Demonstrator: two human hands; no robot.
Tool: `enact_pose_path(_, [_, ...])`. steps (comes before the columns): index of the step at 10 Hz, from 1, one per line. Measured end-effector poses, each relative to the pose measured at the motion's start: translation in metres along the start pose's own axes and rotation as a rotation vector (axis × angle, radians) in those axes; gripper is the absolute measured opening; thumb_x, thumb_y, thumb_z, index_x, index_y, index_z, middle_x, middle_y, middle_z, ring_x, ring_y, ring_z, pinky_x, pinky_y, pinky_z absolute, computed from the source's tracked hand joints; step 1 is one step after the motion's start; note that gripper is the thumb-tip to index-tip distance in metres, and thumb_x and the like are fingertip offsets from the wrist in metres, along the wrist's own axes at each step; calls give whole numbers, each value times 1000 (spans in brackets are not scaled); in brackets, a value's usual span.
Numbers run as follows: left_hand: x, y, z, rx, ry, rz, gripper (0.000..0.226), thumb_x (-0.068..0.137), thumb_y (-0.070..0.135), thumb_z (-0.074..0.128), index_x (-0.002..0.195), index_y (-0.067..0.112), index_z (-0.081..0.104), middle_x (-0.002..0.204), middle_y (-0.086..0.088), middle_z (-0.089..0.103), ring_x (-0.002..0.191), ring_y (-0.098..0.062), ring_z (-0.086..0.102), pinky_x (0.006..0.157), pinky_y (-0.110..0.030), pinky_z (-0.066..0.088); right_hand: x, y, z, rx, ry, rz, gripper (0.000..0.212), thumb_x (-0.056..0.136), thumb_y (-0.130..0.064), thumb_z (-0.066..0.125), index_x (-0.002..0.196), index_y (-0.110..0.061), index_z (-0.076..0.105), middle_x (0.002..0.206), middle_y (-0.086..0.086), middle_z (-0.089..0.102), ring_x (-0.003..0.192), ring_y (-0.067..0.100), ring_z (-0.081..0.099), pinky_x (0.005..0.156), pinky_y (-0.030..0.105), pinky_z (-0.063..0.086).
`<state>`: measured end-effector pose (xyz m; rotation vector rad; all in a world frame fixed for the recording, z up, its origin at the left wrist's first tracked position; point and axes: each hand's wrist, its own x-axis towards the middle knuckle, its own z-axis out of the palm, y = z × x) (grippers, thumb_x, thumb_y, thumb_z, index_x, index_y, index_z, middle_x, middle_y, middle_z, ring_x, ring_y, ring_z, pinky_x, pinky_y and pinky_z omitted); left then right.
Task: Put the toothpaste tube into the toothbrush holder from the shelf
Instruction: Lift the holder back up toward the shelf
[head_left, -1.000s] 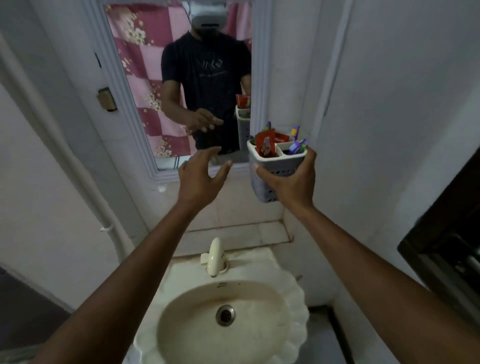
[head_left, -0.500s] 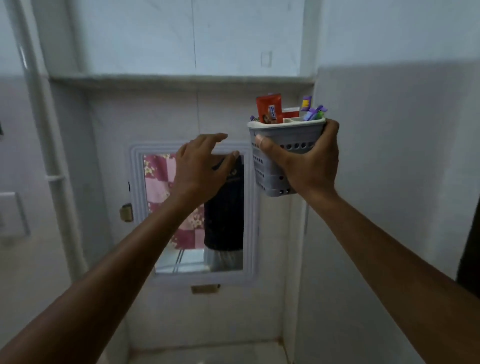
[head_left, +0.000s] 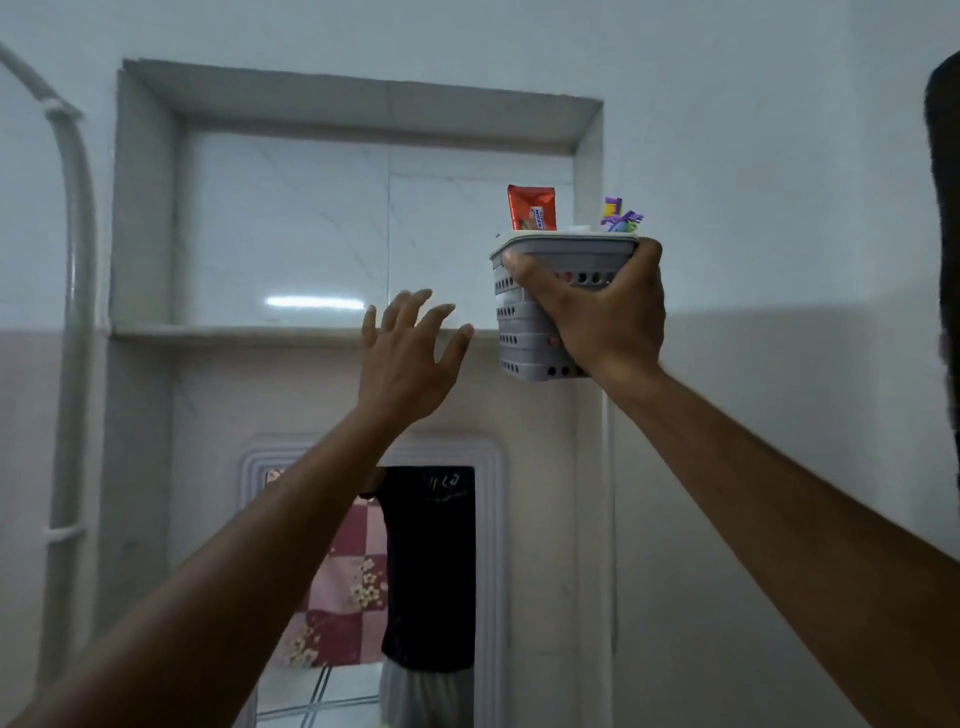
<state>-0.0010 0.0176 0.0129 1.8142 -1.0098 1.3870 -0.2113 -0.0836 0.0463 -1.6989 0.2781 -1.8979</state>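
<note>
toothpaste tube (head_left: 532, 209): red-orange, standing upright in the toothbrush holder (head_left: 524, 317), its crimped upper end rising above the rim at the holder's left side. lower part of the tube hidden inside the holder.

toothbrush holder: grey plastic, perforated walls, white rim. held in the air, roughly upright, in front of the right end of the shelf (head_left: 234, 331); its base hangs below the shelf ledge and its rim above it. whether it touches the ledge cannot be told.

toothbrushes (head_left: 619, 218): purple, yellow and green ends show above the rim at the holder's right side, just above the right hand's fingers. their number cannot be told.

right hand (head_left: 605, 317): fingers closed around the holder, thumb across the front wall near the left corner under the rim, the remaining fingers wrapped round the right side up to the rim.

left hand (head_left: 408, 358): raised to the left of the holder, near it but apart from it. fingers spread and slack, holding nothing. fingertips lie level with the shelf ledge, in front of it; contact with the ledge cannot be told.

shelf: a recessed niche in the wall, marble-look back panel, grey surround. the visible ledge to the left of the left hand's fingers carries nothing.

mirror (head_left: 415, 571): white-framed, on the wall below both hands, showing a dark shirt and a pink checked curtain.

pipe (head_left: 78, 260): white, running down the wall well to the left of the left hand.
</note>
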Motion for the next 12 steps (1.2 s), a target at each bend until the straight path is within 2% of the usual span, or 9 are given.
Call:
enact_pose_path(2, [-3,-7,22,40,58,-40,56,109,71,33,140,39,67,166,4,51,164,-23,29,135,-50,3,22,1,16,-14,31,-20,105,64,-79,94,139,-20,50,126,-6,62,119,20,66,91,35,59])
enact_pose_path(4, [-4,-9,28,71,106,-48,53,109,70,38,140,39,67,163,6,54,157,-23,40,133,-48,12,49,-5,35,-15,110,-56,105,63,-81,92,137,-20,52,122,-8,61,115,17,65,85,33,59])
enact_pose_path(5, [-5,-8,28,85,113,-51,54,109,70,39,141,38,68,162,6,55,151,-22,46,133,-47,15,59,5,50,-80,75,-56,111,66,-86,87,143,-17,49,130,-3,60,121,18,61,89,36,59])
enact_pose_path(6, [-5,-8,28,105,118,-56,54,108,70,39,140,38,68,160,7,57,150,-21,47,132,-46,16,63,19,66,-163,-32,-13,122,73,-88,81,157,-12,37,149,7,57,138,28,57,103,43,58])
enact_pose_path(7, [-5,-7,29,115,132,-52,53,108,70,40,137,37,71,155,8,61,148,-20,50,131,-46,19,59,34,78,-249,-111,-51,127,89,-86,67,175,-16,5,169,14,34,153,37,44,115,53,49])
enact_pose_path(8, [-4,-7,29,114,149,-51,52,108,69,42,134,36,73,151,8,65,145,-20,53,130,-47,22,54,51,86,-386,-172,-97,114,102,-83,48,177,-22,-11,180,21,14,166,42,25,131,64,33])
enact_pose_path(9, [-4,-8,29,113,148,-45,53,108,68,42,134,35,73,151,7,66,145,-22,53,130,-48,23,45,66,89,-502,-305,-63,98,109,-79,29,175,-30,-25,184,22,-5,172,43,5,136,63,11])
enact_pose_path(10, [-5,-8,28,118,149,-42,53,108,68,42,135,34,73,151,7,66,145,-22,53,130,-48,22,37,74,87,-536,-365,-69,94,110,-78,24,171,-35,-32,184,24,-11,172,44,2,136,63,7])
enact_pose_path(12, [-4,-5,26,80,145,-53,53,108,68,42,135,33,72,150,8,65,146,-22,51,131,-47,19,29,81,72,-506,-429,-102,103,108,-79,37,172,-36,-31,183,20,-17,173,40,-6,136,63,8])
